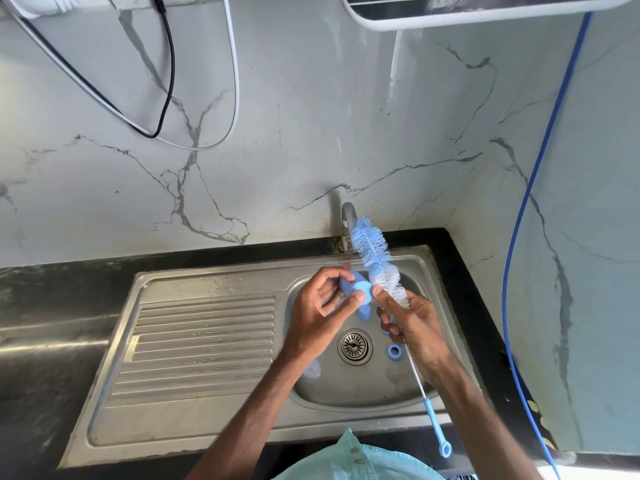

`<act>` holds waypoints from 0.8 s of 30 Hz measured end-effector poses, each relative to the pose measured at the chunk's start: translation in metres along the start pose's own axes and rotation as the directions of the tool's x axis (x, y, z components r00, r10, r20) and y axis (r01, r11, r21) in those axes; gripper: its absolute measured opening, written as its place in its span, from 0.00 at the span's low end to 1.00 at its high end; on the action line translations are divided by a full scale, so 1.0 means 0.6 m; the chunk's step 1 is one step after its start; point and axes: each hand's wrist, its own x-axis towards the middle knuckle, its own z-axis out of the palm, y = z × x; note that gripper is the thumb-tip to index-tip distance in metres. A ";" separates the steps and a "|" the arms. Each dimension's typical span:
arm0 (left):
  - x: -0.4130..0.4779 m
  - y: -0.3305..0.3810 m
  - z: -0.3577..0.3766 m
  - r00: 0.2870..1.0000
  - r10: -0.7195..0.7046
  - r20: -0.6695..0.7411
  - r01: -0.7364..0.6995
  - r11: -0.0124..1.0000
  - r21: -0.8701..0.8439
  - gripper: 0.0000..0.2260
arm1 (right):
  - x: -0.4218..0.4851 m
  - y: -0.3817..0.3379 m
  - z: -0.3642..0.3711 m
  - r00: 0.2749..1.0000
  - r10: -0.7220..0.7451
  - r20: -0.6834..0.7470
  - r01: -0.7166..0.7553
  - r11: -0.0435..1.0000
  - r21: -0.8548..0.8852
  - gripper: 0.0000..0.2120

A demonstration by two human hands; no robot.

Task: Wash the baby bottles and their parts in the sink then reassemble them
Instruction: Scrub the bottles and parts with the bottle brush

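Scrubbing looks to be the step in hand. The left hand [318, 306] pinches a small rounded blue plastic bottle part [356, 289] between thumb and fingertips above the stainless steel sink [207, 282]. The right hand [412, 327] has its grip closed round the wire stem of a long bottle brush with blue and white bristles [375, 258], just below the bristles, which point up toward the curved metal tap [347, 220]. Bristles and blue part sit just beside each other; I cannot tell if they touch.

A blue plastic ring [394, 351] lies in the basin near the round metal drain [355, 346]. Pale translucent pieces near the basin's front wall are too faint to name.

The fingertip pinch is light, so a hard brush stroke could knock the part loose into the basin. With the brush held so near its head, the long free handle may swing and strike the loose pieces below.
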 end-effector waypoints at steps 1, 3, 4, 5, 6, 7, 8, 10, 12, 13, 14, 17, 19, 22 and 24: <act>0.001 -0.004 0.000 1.000 -0.024 -0.009 0.024 1.000 -0.008 0.12 | 0.000 0.000 0.001 1.000 -0.012 -0.006 0.012 1.000 -0.012 0.14; 0.004 -0.012 -0.001 0.997 -0.071 -0.027 0.071 0.997 -0.017 0.11 | -0.002 0.000 0.004 0.999 -0.048 -0.011 0.048 0.998 -0.035 0.13; 0.006 -0.015 0.000 0.994 -0.107 -0.033 0.106 0.994 -0.030 0.12 | -0.003 0.001 0.005 0.998 -0.067 -0.015 0.067 0.997 -0.047 0.14; 0.006 -0.015 0.000 0.987 -0.157 -0.035 0.155 0.987 -0.052 0.14 | -0.005 0.001 0.005 0.996 -0.088 -0.022 0.086 0.995 -0.057 0.14; 0.006 -0.014 0.000 0.976 -0.215 -0.022 0.212 0.974 -0.080 0.15 | -0.008 0.000 0.005 0.993 -0.113 -0.028 0.111 0.991 -0.071 0.14; 0.006 -0.013 -0.001 0.962 -0.272 0.006 0.271 0.956 -0.116 0.15 | -0.009 0.000 0.004 0.989 -0.141 -0.032 0.138 0.986 -0.092 0.14; 0.006 -0.013 -0.005 0.947 -0.319 0.048 0.322 0.934 -0.153 0.15 | -0.012 0.000 0.003 0.985 -0.169 -0.029 0.165 0.979 -0.120 0.14; 0.005 -0.013 -0.015 0.919 -0.374 0.124 0.393 0.893 -0.221 0.15 | -0.017 -0.003 0.003 0.975 -0.220 -0.014 0.215 0.962 -0.168 0.12; 0.004 -0.011 -0.023 0.894 -0.411 0.180 0.448 0.844 -0.295 0.14 | -0.021 -0.005 0.004 0.967 -0.256 -0.002 0.250 0.949 -0.194 0.10; 0.003 -0.009 -0.026 0.880 -0.434 0.196 0.476 0.812 -0.339 0.13 | -0.024 -0.006 0.006 0.963 -0.269 0.000 0.264 0.943 -0.203 0.10; 0.003 -0.009 -0.029 0.867 -0.452 0.209 0.498 0.779 -0.382 0.11 | -0.027 -0.008 0.008 0.960 -0.281 0.005 0.275 0.939 -0.206 0.10; 0.000 -0.010 -0.034 0.846 -0.469 0.251 0.527 0.672 -0.520 0.14 | -0.034 -0.009 0.013 0.950 -0.311 0.040 0.311 0.920 -0.240 0.05; -0.001 -0.011 -0.032 0.833 -0.479 0.276 0.542 0.609 -0.579 0.18 | -0.034 -0.006 0.014 0.947 -0.317 0.048 0.318 0.910 -0.267 0.04; -0.007 -0.018 -0.024 0.816 -0.508 0.276 0.550 0.536 -0.641 0.20 | -0.033 0.003 0.017 0.951 -0.300 0.075 0.309 0.908 -0.282 0.05; -0.007 -0.024 -0.018 0.811 -0.526 0.256 0.533 0.487 -0.692 0.20 | -0.030 0.008 0.015 0.950 -0.299 0.084 0.310 0.896 -0.317 0.03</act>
